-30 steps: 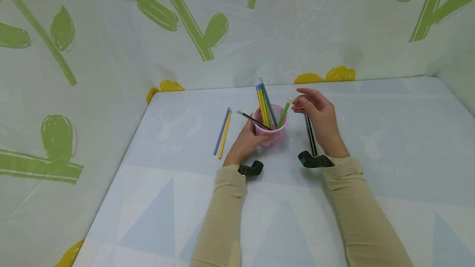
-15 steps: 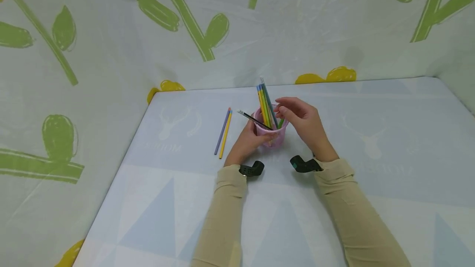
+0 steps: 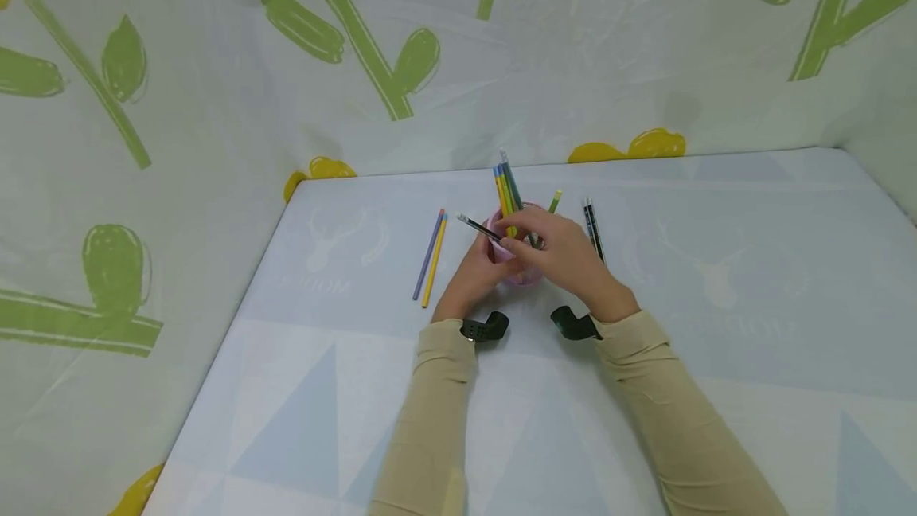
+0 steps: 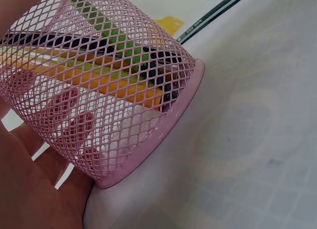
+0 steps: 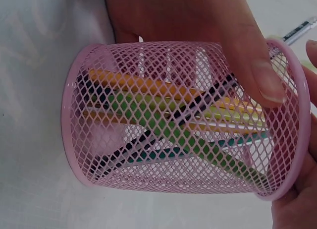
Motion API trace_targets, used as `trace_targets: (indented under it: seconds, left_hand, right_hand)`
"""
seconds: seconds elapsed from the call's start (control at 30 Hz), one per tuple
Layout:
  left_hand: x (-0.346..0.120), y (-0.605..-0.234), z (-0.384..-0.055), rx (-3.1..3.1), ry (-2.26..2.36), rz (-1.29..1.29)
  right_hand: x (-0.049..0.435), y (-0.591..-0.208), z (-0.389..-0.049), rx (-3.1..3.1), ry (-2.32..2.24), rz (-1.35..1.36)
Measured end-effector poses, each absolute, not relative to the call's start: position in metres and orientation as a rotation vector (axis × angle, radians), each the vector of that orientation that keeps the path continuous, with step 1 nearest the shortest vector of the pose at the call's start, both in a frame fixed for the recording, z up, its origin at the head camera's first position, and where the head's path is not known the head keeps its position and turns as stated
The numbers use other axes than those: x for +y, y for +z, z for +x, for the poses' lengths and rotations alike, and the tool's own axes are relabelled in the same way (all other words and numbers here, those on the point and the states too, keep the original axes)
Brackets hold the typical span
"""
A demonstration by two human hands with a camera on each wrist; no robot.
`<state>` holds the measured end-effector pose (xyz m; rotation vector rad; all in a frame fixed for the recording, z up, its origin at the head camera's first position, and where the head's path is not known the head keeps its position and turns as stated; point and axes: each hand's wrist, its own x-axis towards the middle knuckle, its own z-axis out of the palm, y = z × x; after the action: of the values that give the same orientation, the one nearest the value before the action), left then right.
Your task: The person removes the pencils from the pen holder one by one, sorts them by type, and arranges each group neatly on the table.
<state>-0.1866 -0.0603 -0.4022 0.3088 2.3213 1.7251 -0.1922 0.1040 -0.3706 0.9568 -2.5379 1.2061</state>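
My left hand (image 3: 469, 277) grips a pink mesh pencil cup (image 4: 114, 90) from the left, its thumb across the near side in the right wrist view. Inside lean several pencils: yellow, green, teal and a black pencil (image 3: 478, 226) slanting left over the rim. My right hand (image 3: 562, 253) is over the cup's opening, with thumb and forefinger right at the black pencil by the rim. I cannot tell if they pinch it. A green pencil (image 3: 555, 200) sticks out behind the right hand. The cup's base is seen at the tabletop in the left wrist view.
A purple pencil (image 3: 428, 253) and a yellow pencil (image 3: 434, 261) lie on the table left of the cup. Two dark pencils (image 3: 593, 229) lie to the right, partly behind the right hand. A patterned cloth wall (image 3: 458, 62) stands behind the table.
My right hand has moved left from beside the cup, past the green pencil, to the black pencil over the opening. The left hand keeps its grip on the cup.
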Motion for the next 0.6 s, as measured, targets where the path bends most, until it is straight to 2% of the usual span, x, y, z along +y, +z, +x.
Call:
trace_targets:
  seconds: [0.33, 0.6]
  left_hand:
    - [-0.061, -0.403, -0.186, 2.33, 1.762, 0.414]
    - [-0.059, -0.403, -0.187, 2.277, 1.798, 0.384]
  right_hand:
    - [0.096, -0.373, -0.191, -2.52, 0.973, 1.009]
    - [0.108, -0.369, -0.192, -2.457, 1.157, 0.986]
